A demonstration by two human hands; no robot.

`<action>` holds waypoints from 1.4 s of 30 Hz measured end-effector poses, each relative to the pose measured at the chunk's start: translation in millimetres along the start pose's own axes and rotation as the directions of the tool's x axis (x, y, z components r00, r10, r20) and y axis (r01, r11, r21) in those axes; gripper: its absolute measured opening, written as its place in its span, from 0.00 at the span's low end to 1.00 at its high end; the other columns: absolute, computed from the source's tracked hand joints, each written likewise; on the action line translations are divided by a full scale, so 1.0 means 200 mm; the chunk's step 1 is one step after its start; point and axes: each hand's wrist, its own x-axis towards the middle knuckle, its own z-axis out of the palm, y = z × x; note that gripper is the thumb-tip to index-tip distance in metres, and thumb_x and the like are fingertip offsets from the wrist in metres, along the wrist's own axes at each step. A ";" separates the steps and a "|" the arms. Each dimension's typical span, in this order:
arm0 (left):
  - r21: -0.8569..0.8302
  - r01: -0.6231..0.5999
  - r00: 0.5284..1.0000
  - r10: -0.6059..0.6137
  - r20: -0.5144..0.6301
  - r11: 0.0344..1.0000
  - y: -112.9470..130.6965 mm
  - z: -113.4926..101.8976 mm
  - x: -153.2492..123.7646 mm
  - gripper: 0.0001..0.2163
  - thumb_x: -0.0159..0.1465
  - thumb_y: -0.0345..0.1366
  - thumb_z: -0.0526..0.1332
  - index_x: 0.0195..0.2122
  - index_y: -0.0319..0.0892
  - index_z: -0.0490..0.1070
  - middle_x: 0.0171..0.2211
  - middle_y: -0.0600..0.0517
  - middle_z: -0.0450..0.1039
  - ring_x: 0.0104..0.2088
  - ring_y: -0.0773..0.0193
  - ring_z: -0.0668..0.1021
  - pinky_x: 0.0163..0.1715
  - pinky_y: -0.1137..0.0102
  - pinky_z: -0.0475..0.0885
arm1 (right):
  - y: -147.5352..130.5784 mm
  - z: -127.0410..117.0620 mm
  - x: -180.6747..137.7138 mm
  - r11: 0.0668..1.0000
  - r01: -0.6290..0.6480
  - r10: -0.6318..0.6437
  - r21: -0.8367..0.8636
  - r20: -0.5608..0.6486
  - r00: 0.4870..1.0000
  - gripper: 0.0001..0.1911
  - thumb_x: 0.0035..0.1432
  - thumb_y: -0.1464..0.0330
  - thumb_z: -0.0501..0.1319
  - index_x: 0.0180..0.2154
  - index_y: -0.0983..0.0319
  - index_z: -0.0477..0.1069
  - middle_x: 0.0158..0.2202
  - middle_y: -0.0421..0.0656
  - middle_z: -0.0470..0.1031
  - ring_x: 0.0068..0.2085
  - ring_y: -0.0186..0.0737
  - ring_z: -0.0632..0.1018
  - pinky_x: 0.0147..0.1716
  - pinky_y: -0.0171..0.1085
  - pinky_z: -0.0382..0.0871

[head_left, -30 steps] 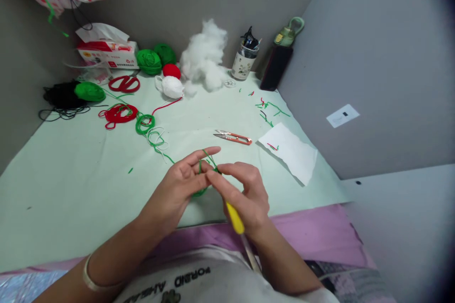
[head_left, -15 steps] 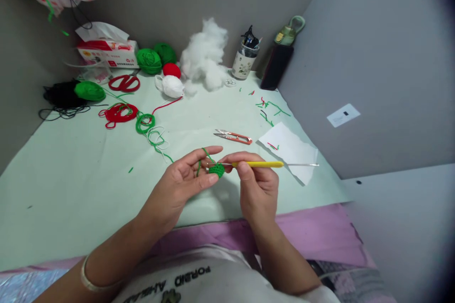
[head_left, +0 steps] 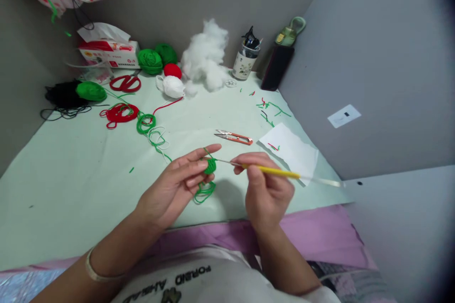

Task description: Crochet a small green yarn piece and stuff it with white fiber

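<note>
Between the thumb and fingers of my left hand (head_left: 177, 177) sits a small green crochet piece (head_left: 210, 166), with green yarn running up over the raised index finger. A loose bundle of green yarn (head_left: 204, 192) hangs just below those fingers. My right hand (head_left: 268, 189) grips a crochet hook (head_left: 277, 171) by its yellow handle. The hook's thin metal tip reaches left to the edge of the green piece, where the yarn meets it. Beyond the hands, orange thread snips (head_left: 234, 138) lie on the table.
Yarn coils in red (head_left: 122, 113) and green (head_left: 145, 123) lie to the left, near red scissors (head_left: 125, 84). Behind are yarn balls (head_left: 150, 61), white stuffing (head_left: 206, 57), a pen cup (head_left: 245, 60) and a dark phone-like slab (head_left: 277, 67). Torn paper (head_left: 291, 151) lies at right.
My right hand has drawn the hook to the right and tilted its back end down. My left hand has turned the green piece, and a yarn bundle now shows beneath it.
</note>
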 end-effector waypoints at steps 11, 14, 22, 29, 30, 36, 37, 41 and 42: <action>0.397 -0.214 0.970 0.244 -0.026 0.892 -0.02 0.00 -0.02 0.17 0.62 0.37 0.71 0.52 0.51 0.81 0.36 0.53 0.73 0.37 0.65 0.73 0.38 0.73 0.69 | 0.04 0.01 0.03 0.883 -0.351 0.332 0.311 0.114 0.936 0.09 0.68 0.63 0.62 0.39 0.58 0.80 0.36 0.43 0.81 0.33 0.36 0.78 0.35 0.37 0.75; 0.435 -0.237 0.961 0.277 -0.028 0.869 -0.01 0.00 -0.02 0.16 0.61 0.36 0.71 0.51 0.51 0.81 0.35 0.53 0.71 0.37 0.65 0.72 0.37 0.72 0.69 | 0.04 0.00 0.05 0.876 -0.356 0.333 0.326 0.126 0.935 0.11 0.69 0.62 0.61 0.38 0.59 0.79 0.35 0.43 0.81 0.33 0.36 0.79 0.34 0.38 0.75; 0.682 -0.297 0.890 0.453 -0.055 0.668 -0.03 0.01 -0.03 0.16 0.62 0.31 0.68 0.51 0.53 0.81 0.35 0.54 0.72 0.32 0.66 0.69 0.38 0.70 0.67 | -0.04 -0.01 0.01 0.997 -0.074 0.073 0.002 0.136 0.988 0.11 0.71 0.72 0.56 0.45 0.57 0.77 0.39 0.43 0.82 0.37 0.38 0.80 0.38 0.40 0.76; 0.759 -0.387 0.812 0.584 0.012 0.523 -0.04 0.04 -0.04 0.17 0.61 0.28 0.68 0.50 0.52 0.81 0.34 0.55 0.73 0.27 0.67 0.68 0.39 0.69 0.68 | -0.03 0.00 -0.02 0.933 0.301 -0.266 -0.196 0.186 0.946 0.14 0.69 0.74 0.55 0.52 0.58 0.73 0.40 0.48 0.82 0.40 0.43 0.82 0.36 0.43 0.77; 0.755 -0.389 0.812 0.584 0.009 0.528 -0.04 0.04 -0.04 0.17 0.60 0.28 0.68 0.49 0.51 0.82 0.33 0.55 0.73 0.27 0.67 0.67 0.38 0.69 0.68 | -0.02 0.01 -0.02 0.938 0.294 -0.264 -0.184 0.172 0.949 0.14 0.69 0.75 0.55 0.52 0.58 0.73 0.40 0.48 0.82 0.39 0.43 0.82 0.36 0.43 0.77; 0.489 -0.264 0.936 0.344 -0.079 0.831 -0.04 0.03 -0.02 0.19 0.58 0.31 0.71 0.51 0.48 0.81 0.31 0.55 0.72 0.29 0.67 0.70 0.33 0.72 0.67 | 0.01 0.00 -0.06 0.844 0.373 -0.285 -0.386 0.266 0.921 0.19 0.66 0.75 0.60 0.54 0.51 0.75 0.43 0.46 0.81 0.44 0.45 0.82 0.39 0.44 0.78; 0.375 -0.200 0.968 0.241 -0.064 0.905 -0.03 0.02 -0.02 0.20 0.58 0.33 0.72 0.53 0.47 0.80 0.29 0.55 0.71 0.28 0.68 0.69 0.33 0.73 0.68 | 0.01 -0.01 -0.06 0.839 0.374 -0.282 -0.395 0.272 0.920 0.19 0.66 0.75 0.61 0.54 0.50 0.76 0.44 0.46 0.80 0.45 0.45 0.82 0.39 0.44 0.78; 0.093 -0.034 0.999 0.036 -0.025 0.995 0.01 0.00 -0.01 0.19 0.61 0.34 0.71 0.54 0.41 0.79 0.21 0.62 0.58 0.19 0.76 0.55 0.40 0.73 0.72 | -0.01 0.00 -0.02 0.986 0.099 -0.092 -0.137 0.061 0.994 0.12 0.69 0.72 0.58 0.47 0.54 0.79 0.38 0.44 0.80 0.37 0.41 0.81 0.35 0.42 0.78; 0.094 -0.039 0.999 0.041 -0.027 0.995 0.01 0.00 -0.01 0.19 0.61 0.33 0.71 0.54 0.42 0.79 0.21 0.63 0.58 0.19 0.76 0.54 0.41 0.73 0.73 | -0.01 0.00 -0.01 0.999 0.012 -0.012 -0.033 0.011 1.000 0.11 0.70 0.71 0.57 0.44 0.55 0.79 0.36 0.43 0.80 0.33 0.40 0.80 0.33 0.41 0.78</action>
